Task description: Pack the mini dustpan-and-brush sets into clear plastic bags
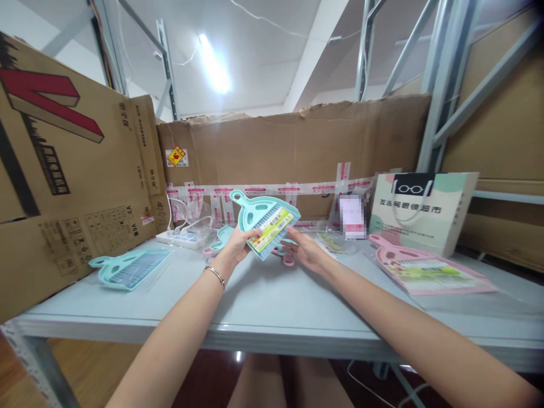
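Above the middle of the table I hold a mint-green dustpan and brush set, tilted, its handle up to the left. A yellow-green label card crosses the blue-grey bristles. My left hand grips its lower left side, the thumb on the front. On the right edge, my right hand pinches the set, with some fingers behind it. Behind my hands, more mint and pink sets lie on the table, partly hidden; one mint dustpan shows. Another mint set lies at the left, and a pink set at the right.
A white power strip with plugged cables stands at the back left of the grey table. At the back right are a paper bag and a blurred pale item. Large cardboard boxes wall the back and left.
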A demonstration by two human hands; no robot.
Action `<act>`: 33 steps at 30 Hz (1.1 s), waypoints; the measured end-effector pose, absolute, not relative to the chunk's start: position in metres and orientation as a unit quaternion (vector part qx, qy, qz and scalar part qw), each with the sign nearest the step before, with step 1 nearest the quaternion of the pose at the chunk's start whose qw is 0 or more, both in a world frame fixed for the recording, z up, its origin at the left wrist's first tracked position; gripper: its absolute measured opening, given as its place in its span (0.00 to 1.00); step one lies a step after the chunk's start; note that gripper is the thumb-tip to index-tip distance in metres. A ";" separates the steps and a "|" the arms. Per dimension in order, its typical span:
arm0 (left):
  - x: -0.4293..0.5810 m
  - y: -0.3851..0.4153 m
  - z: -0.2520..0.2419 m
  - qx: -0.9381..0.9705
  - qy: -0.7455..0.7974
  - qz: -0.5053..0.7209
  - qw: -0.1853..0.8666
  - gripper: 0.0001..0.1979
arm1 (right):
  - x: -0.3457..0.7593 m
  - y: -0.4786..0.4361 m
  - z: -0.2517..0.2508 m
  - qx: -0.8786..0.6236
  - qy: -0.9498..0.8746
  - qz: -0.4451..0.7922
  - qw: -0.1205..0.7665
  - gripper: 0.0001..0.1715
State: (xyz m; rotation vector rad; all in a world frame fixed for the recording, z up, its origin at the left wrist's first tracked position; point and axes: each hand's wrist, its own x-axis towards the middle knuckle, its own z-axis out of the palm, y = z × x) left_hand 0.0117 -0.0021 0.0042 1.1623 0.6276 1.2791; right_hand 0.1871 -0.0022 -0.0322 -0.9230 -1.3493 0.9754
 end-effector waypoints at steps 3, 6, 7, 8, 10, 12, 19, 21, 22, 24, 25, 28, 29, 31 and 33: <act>0.019 -0.006 0.002 0.524 0.244 0.547 0.606 0.32 | 0.191 -0.001 -0.026 -0.394 -0.554 0.466 0.567 0.28; 0.018 -0.005 0.002 0.510 0.245 0.561 0.604 0.32 | 0.218 0.003 -0.018 -0.480 -0.576 0.249 0.614 0.30; 0.017 -0.004 0.002 0.503 0.251 0.568 0.602 0.32 | 0.231 0.006 -0.018 -0.534 -0.584 0.154 0.591 0.29; 0.015 -0.004 0.003 0.496 0.261 0.573 0.598 0.32 | 0.245 0.009 -0.020 -0.604 -0.583 0.073 0.538 0.26; 0.011 -0.002 0.003 0.484 0.288 0.576 0.592 0.31 | 0.270 0.018 -0.028 -0.727 -0.575 -0.004 0.375 0.22; 0.009 0.000 0.003 0.478 0.306 0.576 0.588 0.31 | 0.285 0.025 -0.038 -0.773 -0.567 -0.001 0.284 0.18; 0.007 0.006 -0.001 0.486 0.288 0.579 0.587 0.33 | 0.272 0.023 -0.031 -0.743 -0.575 -0.032 0.343 0.18; 0.006 0.007 -0.001 0.491 0.287 0.578 0.585 0.32 | 0.255 0.017 -0.024 -0.683 -0.607 0.007 0.408 0.19; 0.006 0.007 -0.001 0.493 0.290 0.577 0.584 0.32 | 0.246 0.013 -0.022 -0.650 -0.627 0.037 0.428 0.19; 0.006 0.007 0.000 0.494 0.294 0.576 0.582 0.32 | 0.227 0.008 -0.020 -0.588 -0.663 0.122 0.447 0.17; 0.006 0.006 0.000 0.493 0.293 0.579 0.580 0.31 | 0.219 0.005 -0.019 -0.559 -0.669 0.173 0.459 0.18; 0.008 0.004 0.000 0.489 0.272 0.592 0.580 0.31 | 0.199 -0.005 -0.014 -0.414 -0.619 0.369 0.556 0.22; 0.010 0.002 0.000 0.491 0.261 0.593 0.582 0.31 | 0.194 -0.008 -0.012 -0.365 -0.589 0.433 0.577 0.22; 0.015 -0.001 0.000 0.508 0.233 0.588 0.584 0.31 | 0.185 -0.013 -0.010 -0.312 -0.541 0.523 0.579 0.19; 0.020 -0.004 -0.001 0.547 0.202 0.573 0.576 0.31 | 0.179 -0.016 -0.010 -0.309 -0.491 0.571 0.581 0.11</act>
